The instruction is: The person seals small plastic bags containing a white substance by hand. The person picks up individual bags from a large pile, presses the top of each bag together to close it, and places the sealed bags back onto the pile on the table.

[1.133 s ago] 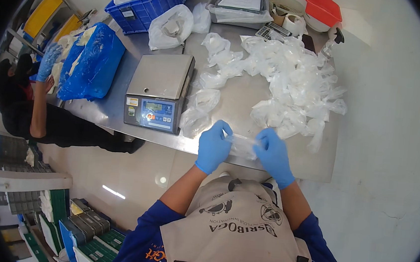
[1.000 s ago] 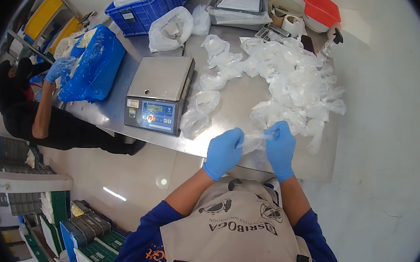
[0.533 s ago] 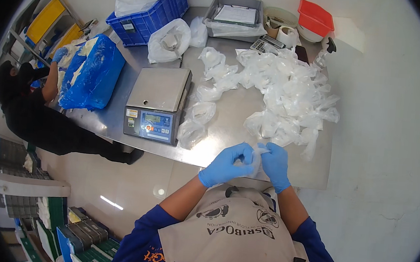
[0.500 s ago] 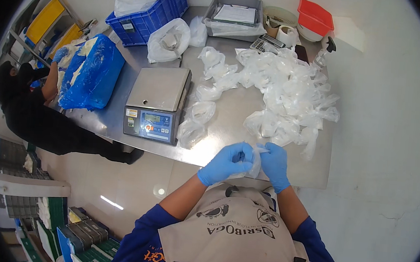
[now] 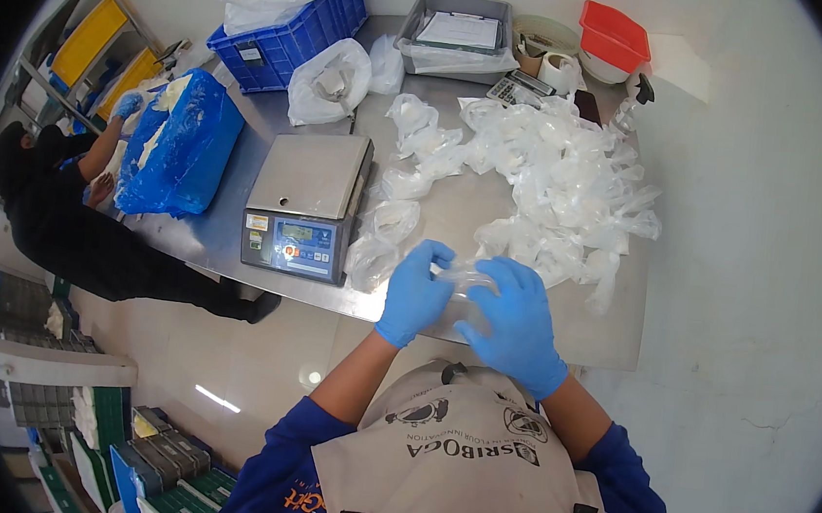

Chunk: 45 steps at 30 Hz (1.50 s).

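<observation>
A clear plastic bag (image 5: 468, 283) is between my two blue-gloved hands at the table's front edge. My left hand (image 5: 417, 294) has its fingers curled at the bag's left side, seemingly gripping it. Spread fingers of my right hand (image 5: 516, 324) reach over the bag's right side, thumb apart and fingertips touching it. What the bag contains is mostly hidden by the hands. Just beyond lies a large heap of small clear bags with white contents (image 5: 559, 186), and a line of similar bags (image 5: 397, 218) runs beside the scale.
A digital scale (image 5: 306, 206) stands left of my hands. Behind it are an open white bag (image 5: 330, 83), a blue crate (image 5: 289, 31) and a grey tub (image 5: 456, 38). A red basin (image 5: 614, 35) sits back right. At left, a co-worker (image 5: 92, 209) handles a blue-wrapped block (image 5: 181, 144).
Both hands have shifted slightly forward and apart. The right hand's fingers, earlier pinching the bag, are now spread over it. The co-worker's gloved hand has moved slightly.
</observation>
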Available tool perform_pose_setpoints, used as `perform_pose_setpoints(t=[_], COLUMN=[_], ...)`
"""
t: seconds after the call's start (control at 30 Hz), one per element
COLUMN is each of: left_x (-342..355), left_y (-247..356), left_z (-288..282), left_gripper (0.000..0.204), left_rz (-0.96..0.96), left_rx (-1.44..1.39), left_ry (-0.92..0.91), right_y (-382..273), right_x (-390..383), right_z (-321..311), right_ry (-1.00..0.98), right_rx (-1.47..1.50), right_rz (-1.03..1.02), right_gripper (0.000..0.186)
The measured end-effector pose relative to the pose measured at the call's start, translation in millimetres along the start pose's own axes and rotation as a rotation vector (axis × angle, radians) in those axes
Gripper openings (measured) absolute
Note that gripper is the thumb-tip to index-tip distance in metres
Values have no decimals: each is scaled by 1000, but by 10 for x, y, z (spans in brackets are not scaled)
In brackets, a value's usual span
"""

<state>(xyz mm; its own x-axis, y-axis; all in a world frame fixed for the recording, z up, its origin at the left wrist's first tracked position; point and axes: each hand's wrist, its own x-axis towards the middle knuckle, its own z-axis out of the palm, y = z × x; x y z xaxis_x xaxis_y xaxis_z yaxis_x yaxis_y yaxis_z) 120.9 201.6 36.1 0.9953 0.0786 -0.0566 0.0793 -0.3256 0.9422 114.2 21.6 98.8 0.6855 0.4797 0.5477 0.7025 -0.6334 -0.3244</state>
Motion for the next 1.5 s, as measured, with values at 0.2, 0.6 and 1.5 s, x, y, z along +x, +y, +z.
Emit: perform_pose_setpoints(t=[0.2, 0.6, 1.5], left_x=[-57, -208, 15], left_y=[172, -238, 251], left_z=[-58, -123, -240], left_gripper=[45, 32, 34], left_rz=[238, 342, 315], left_rx=[-206, -173, 228], left_ry=[-41, -241, -874], right_y=[330, 262, 990], right_x=[46, 492, -201], right_z=[69, -435, -272], right_ry=[3, 38, -608], right_rx=[113, 245, -164], right_rz=[155, 146, -28], right_gripper=[13, 24, 16])
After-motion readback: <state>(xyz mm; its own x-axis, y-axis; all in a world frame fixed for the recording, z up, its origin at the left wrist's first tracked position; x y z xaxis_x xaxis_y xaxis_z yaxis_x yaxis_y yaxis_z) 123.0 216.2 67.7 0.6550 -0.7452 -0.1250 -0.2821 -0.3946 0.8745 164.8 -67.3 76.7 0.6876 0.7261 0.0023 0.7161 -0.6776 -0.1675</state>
